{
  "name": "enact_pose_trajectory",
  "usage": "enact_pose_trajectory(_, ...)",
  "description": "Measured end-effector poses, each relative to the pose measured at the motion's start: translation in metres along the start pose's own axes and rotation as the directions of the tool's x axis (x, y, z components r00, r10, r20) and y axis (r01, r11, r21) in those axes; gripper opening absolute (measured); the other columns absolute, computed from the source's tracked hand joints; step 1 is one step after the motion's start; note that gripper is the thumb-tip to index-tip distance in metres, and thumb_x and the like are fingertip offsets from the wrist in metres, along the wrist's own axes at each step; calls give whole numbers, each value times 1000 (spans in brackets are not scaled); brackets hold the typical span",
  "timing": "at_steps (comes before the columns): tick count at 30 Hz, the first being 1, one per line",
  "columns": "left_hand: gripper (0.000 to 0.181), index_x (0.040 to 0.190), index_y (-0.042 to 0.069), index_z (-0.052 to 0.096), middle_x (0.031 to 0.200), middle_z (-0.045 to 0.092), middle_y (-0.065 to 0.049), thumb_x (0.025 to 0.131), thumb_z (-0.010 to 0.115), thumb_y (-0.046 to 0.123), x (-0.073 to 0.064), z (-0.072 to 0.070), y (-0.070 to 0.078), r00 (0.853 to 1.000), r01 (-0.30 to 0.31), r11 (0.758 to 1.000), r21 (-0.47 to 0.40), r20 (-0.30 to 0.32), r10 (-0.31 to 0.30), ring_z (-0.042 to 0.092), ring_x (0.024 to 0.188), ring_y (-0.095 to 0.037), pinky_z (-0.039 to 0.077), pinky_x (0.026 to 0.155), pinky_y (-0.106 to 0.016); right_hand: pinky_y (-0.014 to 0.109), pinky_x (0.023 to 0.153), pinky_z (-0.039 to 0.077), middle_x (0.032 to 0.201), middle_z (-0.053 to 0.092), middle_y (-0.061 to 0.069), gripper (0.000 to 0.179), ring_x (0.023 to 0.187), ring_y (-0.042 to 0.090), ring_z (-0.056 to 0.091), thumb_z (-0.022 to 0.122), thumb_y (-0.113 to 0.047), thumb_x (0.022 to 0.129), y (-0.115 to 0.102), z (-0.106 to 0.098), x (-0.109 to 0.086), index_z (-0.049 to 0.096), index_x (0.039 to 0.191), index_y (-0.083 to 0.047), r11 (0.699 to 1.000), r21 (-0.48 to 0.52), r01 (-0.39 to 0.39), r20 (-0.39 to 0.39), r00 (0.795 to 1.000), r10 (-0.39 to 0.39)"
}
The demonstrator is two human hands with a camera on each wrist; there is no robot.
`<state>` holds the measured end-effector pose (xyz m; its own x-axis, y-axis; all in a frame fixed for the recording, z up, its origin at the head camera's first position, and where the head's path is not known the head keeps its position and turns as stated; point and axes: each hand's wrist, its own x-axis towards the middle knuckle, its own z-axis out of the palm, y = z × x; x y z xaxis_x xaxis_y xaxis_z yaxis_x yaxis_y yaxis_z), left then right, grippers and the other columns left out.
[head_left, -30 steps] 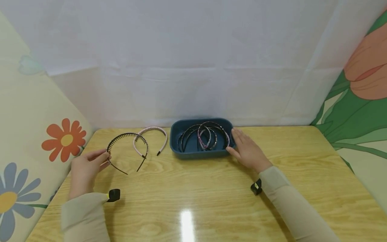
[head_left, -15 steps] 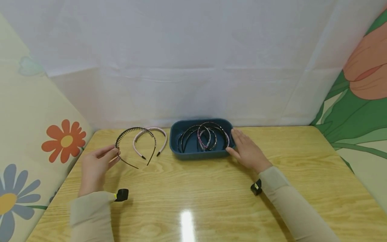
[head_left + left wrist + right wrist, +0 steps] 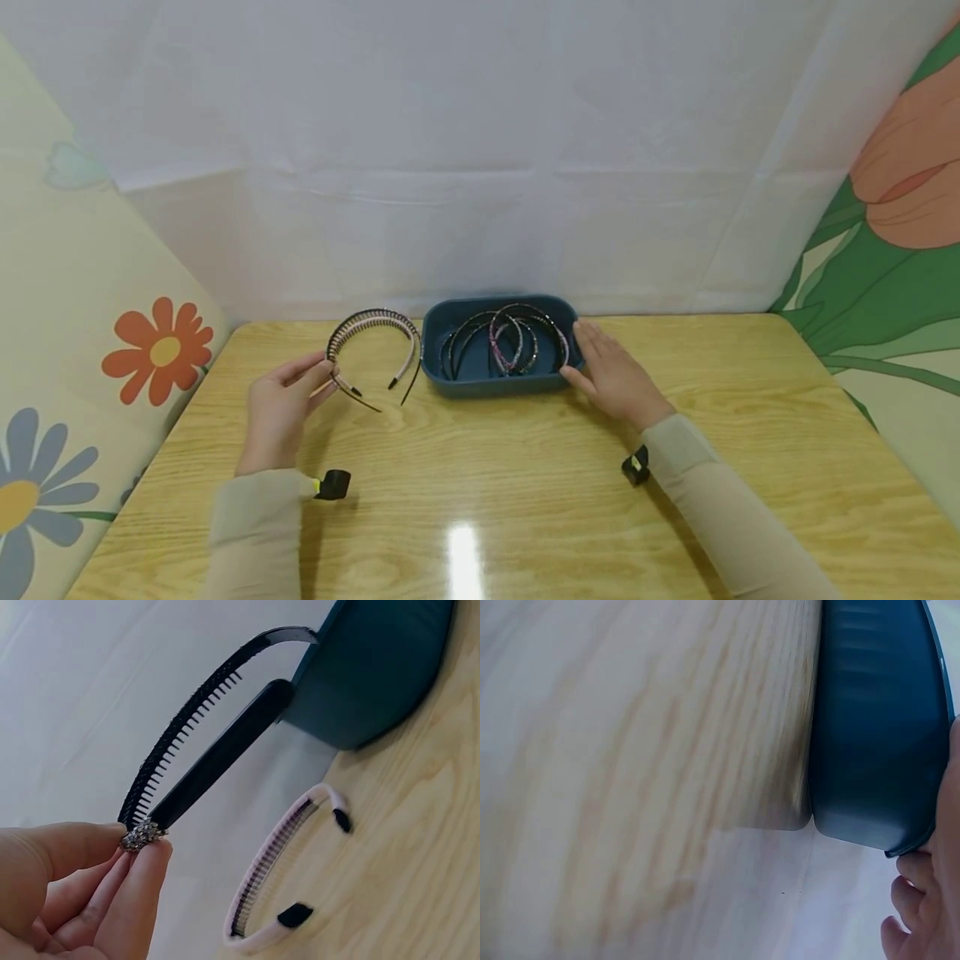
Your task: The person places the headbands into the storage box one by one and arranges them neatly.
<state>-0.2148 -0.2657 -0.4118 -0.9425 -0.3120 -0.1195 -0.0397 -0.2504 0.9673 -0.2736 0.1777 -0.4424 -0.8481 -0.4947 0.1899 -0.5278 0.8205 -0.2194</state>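
Note:
My left hand (image 3: 281, 408) pinches a thin black toothed headband (image 3: 219, 754) at a sparkly ornament (image 3: 144, 835), between thumb and fingertips. The headband is held up, its far end near the blue bin (image 3: 495, 386) in the left wrist view. A pink headband (image 3: 246, 881) with dark teeth and black tips lies on the table; in the head view the black one overlaps it. My right hand (image 3: 617, 375) rests against the bin's right end with fingers extended and the thumb at the front corner. Several black, pink and glittery headbands (image 3: 507, 340) lie inside the bin.
The wooden table (image 3: 480, 467) reaches back to a white cloth backdrop (image 3: 480, 167). Flower-printed panels (image 3: 165, 350) flank it on both sides. The bin stands near the table's back edge.
My left hand has moved right with the black headband, from left of the pink headband to over it, closer to the bin. My right hand and the bin have stayed put.

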Motion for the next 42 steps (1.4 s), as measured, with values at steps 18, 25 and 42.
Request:
enact_pose_trajectory(18, 15, 109, 4, 73, 91, 73, 3, 96, 66, -1, -4, 45, -15, 1000, 17, 999, -37, -3, -17, 72, 90, -8, 59, 84, -24, 54, 123, 19, 165, 18, 25, 77, 152, 40, 18, 45, -43, 109, 2, 1, 0, 17, 159, 8, 1000, 0, 5, -2, 1000, -5)
enact_pose_trajectory(25, 15, 113, 1, 68, 88, 74, 6, 98, 64, -1, -7, 60, -22, 999, 18, 999, -46, 29, -17, 71, 90, -6, 59, 85, -24, 53, 124, 18, 165, 18, 24, 80, 153, 40, 18, 35, -52, 109, 2, 1, 0, 17, 159, 8, 1000, -5, 3, -1, 1000, -3)
enact_pose_trajectory(42, 41, 140, -16, 45, 102, 65, -1, 102, 55, -4, -17, 89, -30, 991, 32, 996, -83, 136, -20, 68, 95, -7, 55, 94, -26, 54, 124, 18, 165, 18, 25, 76, 153, 40, 17, 46, -42, 109, -2, 0, -2, 17, 158, 8, 1000, 8, -3, 7, 1000, 3)
